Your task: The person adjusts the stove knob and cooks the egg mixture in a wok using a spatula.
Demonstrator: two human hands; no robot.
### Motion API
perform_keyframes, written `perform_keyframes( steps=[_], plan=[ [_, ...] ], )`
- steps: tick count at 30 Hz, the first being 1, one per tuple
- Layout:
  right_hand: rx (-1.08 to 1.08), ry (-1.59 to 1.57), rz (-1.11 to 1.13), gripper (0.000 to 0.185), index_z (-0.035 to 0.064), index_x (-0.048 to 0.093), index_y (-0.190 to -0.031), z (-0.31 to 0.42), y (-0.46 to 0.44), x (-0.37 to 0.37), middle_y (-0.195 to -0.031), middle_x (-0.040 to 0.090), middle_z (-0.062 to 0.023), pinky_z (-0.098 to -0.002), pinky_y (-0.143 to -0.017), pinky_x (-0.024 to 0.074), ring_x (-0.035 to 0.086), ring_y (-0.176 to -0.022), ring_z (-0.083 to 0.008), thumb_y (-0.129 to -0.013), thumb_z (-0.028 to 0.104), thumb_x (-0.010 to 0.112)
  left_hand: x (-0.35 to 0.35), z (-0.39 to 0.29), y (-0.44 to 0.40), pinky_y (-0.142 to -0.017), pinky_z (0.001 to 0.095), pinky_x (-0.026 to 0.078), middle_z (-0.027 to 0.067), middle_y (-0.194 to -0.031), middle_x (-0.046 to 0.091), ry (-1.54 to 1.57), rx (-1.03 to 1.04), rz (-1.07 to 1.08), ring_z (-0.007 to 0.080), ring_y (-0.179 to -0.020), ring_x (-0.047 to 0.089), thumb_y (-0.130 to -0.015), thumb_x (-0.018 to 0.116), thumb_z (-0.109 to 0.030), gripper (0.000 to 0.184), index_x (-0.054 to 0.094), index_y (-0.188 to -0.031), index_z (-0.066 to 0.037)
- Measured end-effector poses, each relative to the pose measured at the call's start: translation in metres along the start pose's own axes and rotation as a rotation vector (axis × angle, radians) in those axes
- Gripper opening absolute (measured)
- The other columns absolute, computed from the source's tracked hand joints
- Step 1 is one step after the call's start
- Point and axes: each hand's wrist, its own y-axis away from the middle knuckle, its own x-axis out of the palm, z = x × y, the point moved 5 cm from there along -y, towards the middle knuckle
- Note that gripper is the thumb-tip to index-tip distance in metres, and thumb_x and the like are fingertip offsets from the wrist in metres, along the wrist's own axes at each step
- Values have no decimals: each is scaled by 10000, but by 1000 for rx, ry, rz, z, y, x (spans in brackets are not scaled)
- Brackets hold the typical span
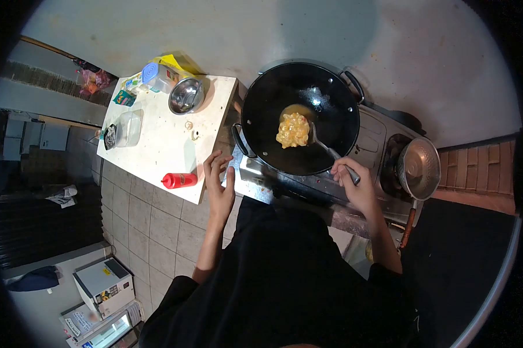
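Note:
A large black wok [336, 110] with two loop handles sits on the gas stove [370, 130]. In it lies a yellow clump of cooked egg [293, 130], with a little oil behind it. My right hand [352, 177] is closed around the handle of a metal spatula [325, 146], whose blade touches the right side of the egg. Raised in the air left of the wok, near its left handle, my left hand [219, 180] is empty with the fingers apart.
A hammered metal saucepan [421, 168] stands on the right burner, its handle toward me. The white table [157, 133] at left bears a steel bowl [186, 96], a red squeeze bottle [179, 180], a clear plastic container [129, 127] and a blue-lidded tub [157, 76].

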Motion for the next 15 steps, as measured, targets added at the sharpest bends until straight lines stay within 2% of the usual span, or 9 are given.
perform_keyframes(
  steps=[12, 15],
  plan=[
    [23, -2, 49, 144, 0, 621, -936, -12, 30, -11, -850, 606, -46, -259, -717, 450, 563, -775, -106, -989, 95, 525, 0, 5, 0, -958, 381, 480, 153, -1342, 458, -9, -24, -8, 283, -1216, 519, -959, 555, -100, 206, 618, -1140, -25],
    [10, 16, 31, 122, 1, 623, -939, -17, 38, -15, -862, 599, -63, -288, -730, 449, 563, -786, -140, -978, 70, 530, 2, 7, -1, -960, 386, 480, 156, -1343, 455, 1, -31, 1, 284, -1214, 519, -959, 555, -100, 208, 617, -1142, -24]
  ],
)
